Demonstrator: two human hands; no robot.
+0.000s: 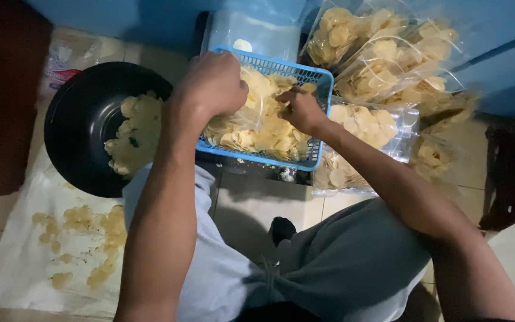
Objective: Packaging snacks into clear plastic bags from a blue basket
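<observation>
- Fingers: left hand is curled into a loose fist at the bag mouth, seemingly gripping the film. I can't see the fingertips themselves.
- Right hand has fingers bunched, pinching at crackers or the bag edge. I can't tell which.
- Bag is clear plastic, part full, lying in the blue basket between my hands.
- I'd hold the mouth open with the left and feed small pinches with the right; these crackers look brittle, so I'd use light pressure.
- I'd keep the bag over the basket so any strays land inside it.
- Black pan sits just left of the basket, with more crackers in it.
- Filled bags are stacked right of and behind the basket.
- White sheet on the floor below the pan carries loose bits.
</observation>
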